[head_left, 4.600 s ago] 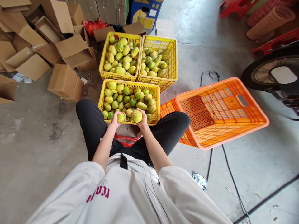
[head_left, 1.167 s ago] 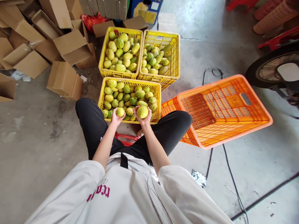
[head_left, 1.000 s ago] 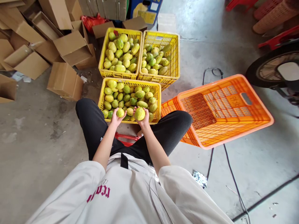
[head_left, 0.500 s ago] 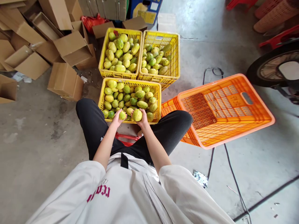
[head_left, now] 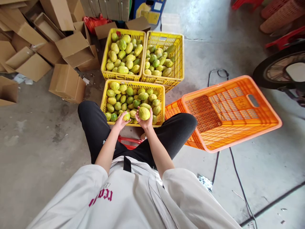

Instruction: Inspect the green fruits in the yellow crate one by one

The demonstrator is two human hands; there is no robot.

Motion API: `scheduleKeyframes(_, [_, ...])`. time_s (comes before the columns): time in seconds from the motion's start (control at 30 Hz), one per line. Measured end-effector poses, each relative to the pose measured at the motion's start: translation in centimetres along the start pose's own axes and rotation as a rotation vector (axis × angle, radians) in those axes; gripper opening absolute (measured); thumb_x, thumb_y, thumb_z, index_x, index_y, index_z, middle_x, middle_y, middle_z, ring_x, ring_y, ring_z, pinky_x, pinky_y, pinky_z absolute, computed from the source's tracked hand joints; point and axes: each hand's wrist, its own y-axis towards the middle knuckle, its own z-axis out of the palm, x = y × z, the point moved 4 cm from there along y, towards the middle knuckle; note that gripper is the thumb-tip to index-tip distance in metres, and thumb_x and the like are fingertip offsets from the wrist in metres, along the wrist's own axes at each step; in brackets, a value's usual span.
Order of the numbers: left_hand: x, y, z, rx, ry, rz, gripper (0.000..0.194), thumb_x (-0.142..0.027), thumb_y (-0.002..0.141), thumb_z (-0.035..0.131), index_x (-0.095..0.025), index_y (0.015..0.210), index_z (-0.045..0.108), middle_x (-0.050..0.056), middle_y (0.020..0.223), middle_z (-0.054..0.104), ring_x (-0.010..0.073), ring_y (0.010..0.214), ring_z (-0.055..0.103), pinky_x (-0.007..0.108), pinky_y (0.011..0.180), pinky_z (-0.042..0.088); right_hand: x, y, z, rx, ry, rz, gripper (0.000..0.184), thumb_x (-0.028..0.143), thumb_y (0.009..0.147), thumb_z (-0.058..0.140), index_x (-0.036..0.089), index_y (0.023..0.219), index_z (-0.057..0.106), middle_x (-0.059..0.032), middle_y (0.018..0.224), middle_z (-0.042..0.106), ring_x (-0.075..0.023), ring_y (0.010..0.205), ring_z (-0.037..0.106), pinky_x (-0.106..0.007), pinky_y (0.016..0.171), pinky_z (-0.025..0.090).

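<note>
Both my hands are above the near edge of the front yellow crate [head_left: 162, 95], which is full of yellow-green oval fruits that look like papayas. In my right hand [head_left: 148, 122] lies a yellowish papaya [head_left: 144, 113], cupped in the palm with its upper side showing. My left hand [head_left: 121, 121] is curled round a smaller-looking yellow-green papaya [head_left: 126, 116], partly covered by the fingers. The two fruits are a little apart, side by side.
Behind the front crate stand two more yellow crates of papayas, one on the left [head_left: 103, 68] and one on the right [head_left: 183, 57]. A tilted orange crate [head_left: 238, 136] is at my right. Cardboard boxes [head_left: 68, 82] lie at left; a wheel [head_left: 269, 66] stands at right.
My right hand has risen slightly and shifted right, turning its papaya so more of its length shows. My left hand has moved only a little, with its fingers extended further.
</note>
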Motion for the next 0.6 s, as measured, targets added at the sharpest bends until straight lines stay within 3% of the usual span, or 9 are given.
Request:
scheduleKeyframes(0.13, [0.04,-0.21,-0.09,0.050,0.033,-0.003,0.004,-0.015,0.084,0.068,-0.016,0.081,0.065,0.004,0.084,0.071,0.0161,0.082,0.070,0.032,0.085,0.061,0.19,-0.01,-0.50,-0.092,0.038,-0.045,0.048,0.059,0.097,0.044,0.017,0.105,0.066,-0.0099,0.085,0.075,-0.0229,0.083,0.074,-0.041,0.078,0.066])
scheduleKeyframes(0.23, [0.03,-0.33,0.01,0.088,0.091,-0.010,0.005,-0.013,0.080,0.067,-0.016,0.083,0.066,0.005,0.085,0.073,0.0166,0.082,0.071,0.030,0.080,0.062,-0.01,0.23,-0.77,-0.124,0.015,-0.033,0.041,0.054,0.096,0.047,0.017,0.100,0.065,-0.0091,0.083,0.075,-0.0219,0.077,0.074,-0.036,0.071,0.066])
scheduleKeyframes(0.47, [-0.12,-0.14,-0.29,0.005,0.138,-0.016,0.011,-0.018,0.078,0.072,-0.016,0.085,0.064,0.002,0.074,0.068,0.0119,0.062,0.064,0.021,0.059,0.054,-0.23,0.75,-1.00,-0.139,-0.085,-0.040,0.021,0.038,0.094,0.054,0.019,0.094,0.063,-0.0054,0.076,0.072,-0.0197,0.066,0.071,-0.031,0.060,0.063])
scheduleKeyframes(0.6, [-0.18,0.18,-0.53,-0.068,0.081,-0.045,0.021,-0.032,0.081,0.076,-0.017,0.087,0.062,0.003,0.073,0.066,0.0140,0.064,0.066,0.024,0.062,0.057,-0.07,0.62,-1.02,-0.188,-0.060,-0.065,0.022,0.037,0.094,0.050,0.019,0.095,0.063,-0.0057,0.074,0.072,-0.0196,0.067,0.071,-0.031,0.061,0.063])
